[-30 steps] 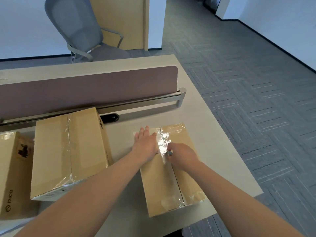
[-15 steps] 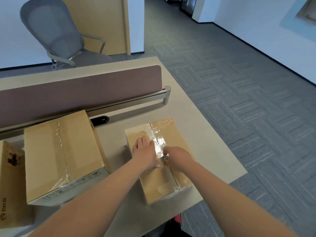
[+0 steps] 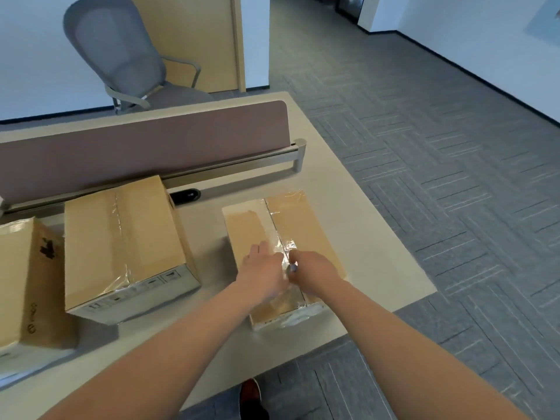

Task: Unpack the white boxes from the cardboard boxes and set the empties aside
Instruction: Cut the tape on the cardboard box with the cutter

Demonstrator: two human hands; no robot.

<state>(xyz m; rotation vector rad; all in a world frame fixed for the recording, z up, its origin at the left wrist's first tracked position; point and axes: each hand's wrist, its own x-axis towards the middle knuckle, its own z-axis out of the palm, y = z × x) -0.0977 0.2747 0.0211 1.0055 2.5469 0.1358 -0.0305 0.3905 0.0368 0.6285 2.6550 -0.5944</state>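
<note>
A small taped cardboard box (image 3: 298, 221) lies near the desk's right front corner, its centre seam covered by clear tape. My left hand (image 3: 264, 269) rests flat on the left flap, fingers straight. My right hand (image 3: 313, 269) grips a small metallic tool (image 3: 293, 267) whose tip sits on the tape seam at mid-box. A larger sealed cardboard box (image 3: 121, 241) stands to the left, and a third box (image 3: 18, 277) is at the far left edge. No white boxes are visible.
The beige desk (image 3: 372, 262) ends just right of the small box and just in front of it. A brown divider panel (image 3: 145, 147) runs along the back. A grey office chair (image 3: 127, 56) stands beyond it. Grey carpet floor lies to the right.
My right hand has drawn the tool along the tape seam toward me, and my left hand slid nearer on the flap. The tape behind the tool looks split and wrinkled.
</note>
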